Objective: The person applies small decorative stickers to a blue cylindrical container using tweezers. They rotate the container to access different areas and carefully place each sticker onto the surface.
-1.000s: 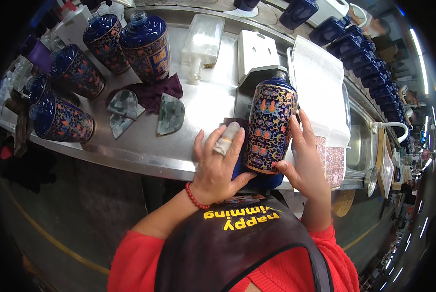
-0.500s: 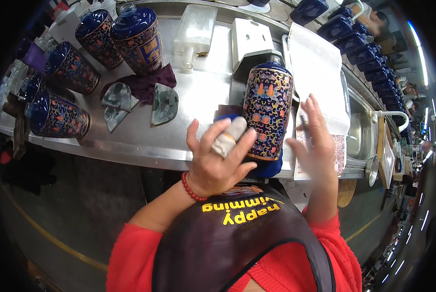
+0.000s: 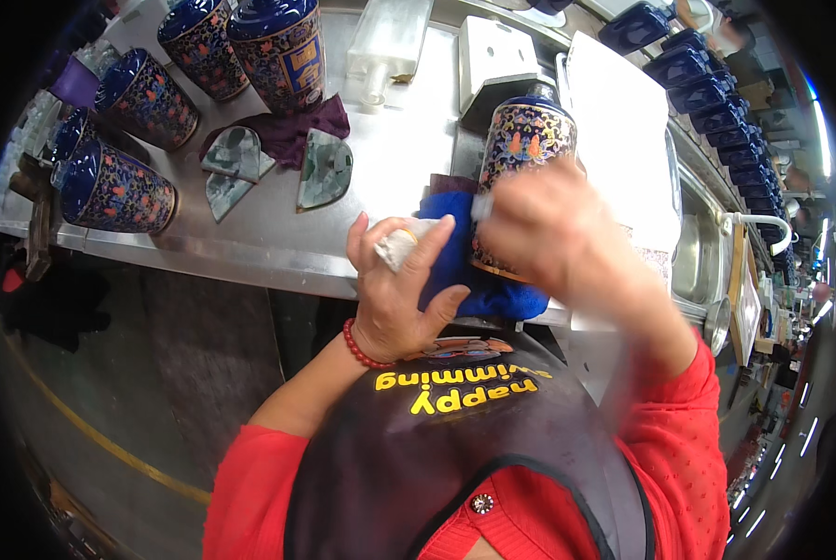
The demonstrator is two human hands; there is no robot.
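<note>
A dark blue bottle (image 3: 530,135) with a colourful floral pattern lies on a blue cloth (image 3: 450,245) at the front of the metal worktop, its neck pointing away from me. My right hand (image 3: 562,229) reaches across the bottle's lower half, smeared by motion; its fingers cannot be made out well. A small pale patch shows by its fingertips, too blurred to name. Left of the bottle, my left hand (image 3: 394,289) is open and apart from it, thumb and fingers spread. Whitish wrapping (image 3: 397,248) covers one of its fingers.
Several patterned blue bottles (image 3: 292,65) stand at the left. Grey-green flat pieces (image 3: 324,170) lie by a purple cloth (image 3: 320,119). Behind are a clear bottle-shaped container (image 3: 387,42) and a white block (image 3: 497,54). White sheets (image 3: 618,103) and a sink (image 3: 693,247) are at the right.
My right hand has swung left from beside the bottle to over its lower half. My left hand has drawn slightly left, away from the bottle, uncovering more blue cloth.
</note>
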